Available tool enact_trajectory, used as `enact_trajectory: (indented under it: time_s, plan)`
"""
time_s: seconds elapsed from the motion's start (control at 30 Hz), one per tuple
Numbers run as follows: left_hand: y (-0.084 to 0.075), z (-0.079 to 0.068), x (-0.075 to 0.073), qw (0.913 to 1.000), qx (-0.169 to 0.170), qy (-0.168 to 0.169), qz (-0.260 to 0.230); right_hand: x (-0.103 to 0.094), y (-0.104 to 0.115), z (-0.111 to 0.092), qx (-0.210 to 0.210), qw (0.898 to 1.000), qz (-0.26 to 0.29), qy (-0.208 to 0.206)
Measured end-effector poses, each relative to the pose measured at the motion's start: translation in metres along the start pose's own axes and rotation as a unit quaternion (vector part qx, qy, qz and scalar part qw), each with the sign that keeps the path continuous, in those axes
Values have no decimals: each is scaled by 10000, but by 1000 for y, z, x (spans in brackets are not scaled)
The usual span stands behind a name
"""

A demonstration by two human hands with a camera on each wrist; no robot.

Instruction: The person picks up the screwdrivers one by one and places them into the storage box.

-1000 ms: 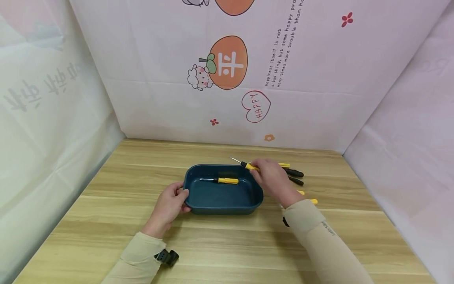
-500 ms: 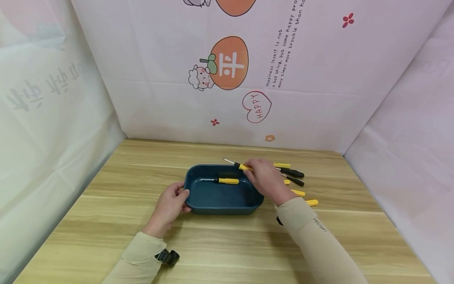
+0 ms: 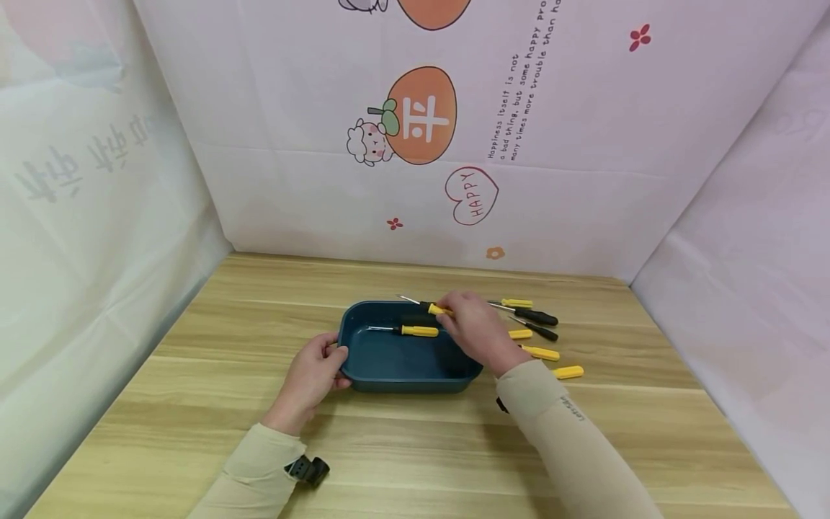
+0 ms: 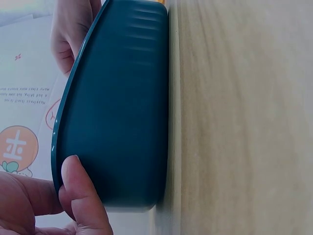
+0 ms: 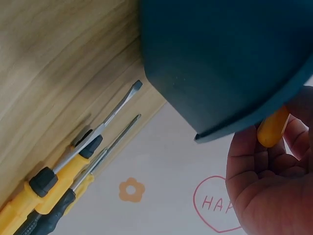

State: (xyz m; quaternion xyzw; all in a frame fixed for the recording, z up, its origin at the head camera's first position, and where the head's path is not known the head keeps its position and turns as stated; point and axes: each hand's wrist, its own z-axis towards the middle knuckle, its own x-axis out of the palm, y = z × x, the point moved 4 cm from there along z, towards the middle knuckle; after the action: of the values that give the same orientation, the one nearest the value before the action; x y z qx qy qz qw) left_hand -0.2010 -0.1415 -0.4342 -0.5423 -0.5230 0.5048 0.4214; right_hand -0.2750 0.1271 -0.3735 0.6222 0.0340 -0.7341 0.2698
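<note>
Fingers [image 5: 242, 156] of the right hand [image 3: 476, 328] are clamped on the handle of a yellow-and-black screwdriver [image 3: 441, 310], held at the far right of the blue box [image 3: 408, 386], blade leftward; this grip seems to leave the tip free. The left hand [image 3: 314, 371] pinches the box's left end, probably to steady it. Inside lies a second screwdriver [image 3: 418, 331]. Several others [image 3: 537, 316] lie rightward on the worktop [image 3: 389, 454], seemingly spread within easy reach.
</note>
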Motion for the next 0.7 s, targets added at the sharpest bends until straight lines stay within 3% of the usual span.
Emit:
enact_trajectory:
  time_s: [0.7]
  plan:
    - [0,1,0,10000,57,10,26,22,10,11,-21,9989,-27,477]
